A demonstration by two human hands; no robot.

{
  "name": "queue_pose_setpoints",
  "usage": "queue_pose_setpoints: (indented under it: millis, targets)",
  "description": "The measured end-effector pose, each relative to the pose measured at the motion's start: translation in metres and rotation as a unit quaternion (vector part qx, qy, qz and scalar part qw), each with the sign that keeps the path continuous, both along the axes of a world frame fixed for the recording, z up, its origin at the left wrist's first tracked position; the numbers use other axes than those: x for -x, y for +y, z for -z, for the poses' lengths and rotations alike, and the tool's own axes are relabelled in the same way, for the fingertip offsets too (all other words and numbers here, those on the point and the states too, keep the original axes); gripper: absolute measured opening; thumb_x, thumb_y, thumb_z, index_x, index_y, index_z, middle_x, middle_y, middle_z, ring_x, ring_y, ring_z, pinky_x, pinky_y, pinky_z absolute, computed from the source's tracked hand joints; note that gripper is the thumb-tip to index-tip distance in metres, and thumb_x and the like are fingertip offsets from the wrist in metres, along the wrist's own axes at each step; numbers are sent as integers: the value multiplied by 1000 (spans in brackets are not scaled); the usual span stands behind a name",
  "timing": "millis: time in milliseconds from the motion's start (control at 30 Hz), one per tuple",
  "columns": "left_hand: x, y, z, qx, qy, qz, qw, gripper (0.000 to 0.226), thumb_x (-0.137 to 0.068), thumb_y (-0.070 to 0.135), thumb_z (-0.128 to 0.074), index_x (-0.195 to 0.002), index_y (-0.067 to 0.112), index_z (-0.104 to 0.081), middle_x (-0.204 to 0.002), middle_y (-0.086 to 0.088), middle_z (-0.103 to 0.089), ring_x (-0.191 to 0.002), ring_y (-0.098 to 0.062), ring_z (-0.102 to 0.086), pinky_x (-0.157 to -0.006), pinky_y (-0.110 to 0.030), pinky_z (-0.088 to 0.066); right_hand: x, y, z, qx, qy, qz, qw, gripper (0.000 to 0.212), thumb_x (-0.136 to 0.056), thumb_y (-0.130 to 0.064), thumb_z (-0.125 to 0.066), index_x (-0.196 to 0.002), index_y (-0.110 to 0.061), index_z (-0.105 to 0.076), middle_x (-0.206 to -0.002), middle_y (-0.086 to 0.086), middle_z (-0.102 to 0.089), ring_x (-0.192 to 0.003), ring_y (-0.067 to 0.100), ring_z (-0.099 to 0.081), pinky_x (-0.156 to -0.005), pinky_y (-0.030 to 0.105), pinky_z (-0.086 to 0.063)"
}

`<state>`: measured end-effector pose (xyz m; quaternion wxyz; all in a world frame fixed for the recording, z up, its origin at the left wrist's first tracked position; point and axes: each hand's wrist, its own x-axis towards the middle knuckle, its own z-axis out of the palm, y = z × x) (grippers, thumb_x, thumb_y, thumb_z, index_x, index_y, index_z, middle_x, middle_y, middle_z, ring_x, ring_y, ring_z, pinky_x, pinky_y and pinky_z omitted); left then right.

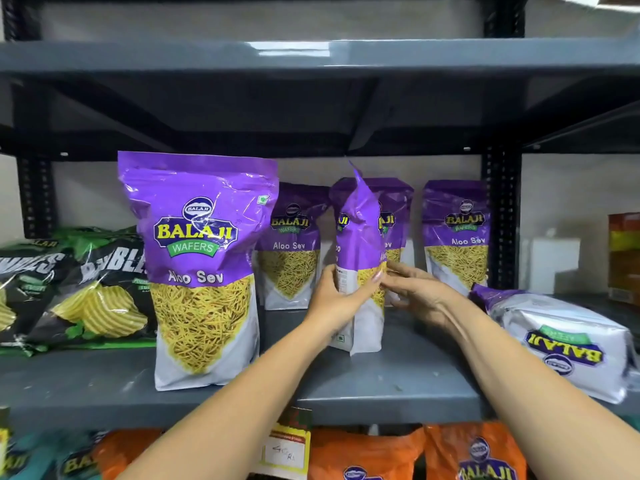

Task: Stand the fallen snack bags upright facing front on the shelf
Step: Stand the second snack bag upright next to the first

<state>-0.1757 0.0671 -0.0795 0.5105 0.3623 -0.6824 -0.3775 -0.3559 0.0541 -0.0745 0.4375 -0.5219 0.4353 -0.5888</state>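
Observation:
A purple Aloo Sev bag [360, 237] stands on the grey shelf [346, 386], turned edge-on to me. My left hand [337, 296] grips its lower left side. On its right side, my right hand [415, 292] has fingers touching the bag. A large Aloo Sev bag [204, 271] stands upright facing front at the shelf's front left. Three more purple bags stand upright at the back: one [291, 247], one [394, 216] half hidden behind the held bag, one [457, 233]. A fallen Aloo Sev bag [561, 341] lies on its back at the right.
Black and green chip bags [79, 292] lean at the left of the shelf. Black uprights [502, 220] frame the bay, and another shelf [311, 57] runs above. Orange snack bags [478, 452] and a yellow price tag [287, 452] sit below. A red-orange box [623, 254] stands at far right.

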Motion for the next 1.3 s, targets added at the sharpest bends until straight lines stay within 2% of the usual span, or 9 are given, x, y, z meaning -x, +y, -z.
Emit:
queue_pose_setpoints:
  millis: [67, 167, 400, 533, 633, 800, 967, 1133, 1300]
  targets:
    - [-13, -11, 0, -3, -50, 39, 998, 44, -79, 44, -72, -115, 25, -54, -111, 5, -69, -101, -11, -64, -86, -19, -49, -3, 2, -2, 7, 2, -17, 1000, 75, -76, -8, -71, -144, -17, -41, -128, 3, -60, -104, 11, -57, -92, 34, -37]
    - [-27, -18, -6, -33, -86, 85, 992, 32, -87, 39, -65, -116, 31, -55, -123, 2, -67, -113, -16, -63, -102, -29, -47, -10, 7, -3, 15, 2, -78, 997, 63, -61, -13, -77, -121, -20, -60, -100, -5, -70, -89, 11, -54, -75, 29, -37]
    - [-35, -23, 2, -130, 52, 182, 973, 18, -94, 25, -56, -110, 30, -60, -84, 16, -78, -71, 0, -73, -58, -17, -56, -13, 10, 2, 49, 2, -7, 999, 61, -61, -2, -81, -115, -16, -57, -80, -7, -79, -71, 4, -74, -58, 20, -55]
    - [-32, -20, 5, -129, 127, 176, 968, 33, -96, 20, -52, -129, 23, -53, -113, -4, -69, -89, -12, -68, -82, -26, -55, -21, 11, 8, 65, 61, 93, 992, 99, -40, -28, -95, -123, -16, -44, -98, -1, -70, -86, 10, -72, -77, 26, -56]
    - [-32, -18, 4, -149, 166, 189, 956, 28, -98, 18, -45, -123, 13, -59, -103, -8, -73, -82, -15, -72, -80, -27, -58, -29, 17, 12, 81, 133, 155, 976, 111, -23, -56, -90, -117, -26, -38, -114, -3, -62, -106, 14, -63, -97, 34, -50]
    - [-31, -15, 2, -181, 181, 100, 962, 47, -98, 18, -47, -141, 0, -41, -138, -25, -56, -127, -39, -55, -110, -50, -41, -31, 26, 11, 63, 167, 51, 983, 108, -41, -37, -94, -132, -26, -37, -117, -8, -68, -104, 7, -67, -86, 23, -52]
    - [-30, -13, 0, -171, 167, 80, 968, 47, -98, 20, -48, -141, 1, -41, -141, -23, -54, -130, -38, -53, -112, -50, -38, -26, 37, 13, 48, 162, 10, 986, 107, -41, -24, -93, -135, -20, -42, -127, 3, -67, -116, 18, -64, -104, 40, -48]
    - [-36, -6, 1, -171, 134, 102, 971, 47, -99, 27, -45, -142, 8, -42, -141, -17, -56, -127, -32, -56, -95, -36, -47, -30, 49, 17, 55, 162, 22, 985, 104, -40, -25, -92, -133, -22, -43, -123, 0, -68, -112, 14, -66, -101, 36, -50]
    - [-48, 16, 4, -159, 108, 129, 973, 45, -100, 30, -42, -143, 19, -39, -141, -9, -58, -119, -24, -59, -76, -28, -50, -36, 72, 22, 93, 181, 30, 979, 89, -41, -30, -91, -119, -34, -49, -109, -13, -71, -93, -8, -68, -73, 9, -52]
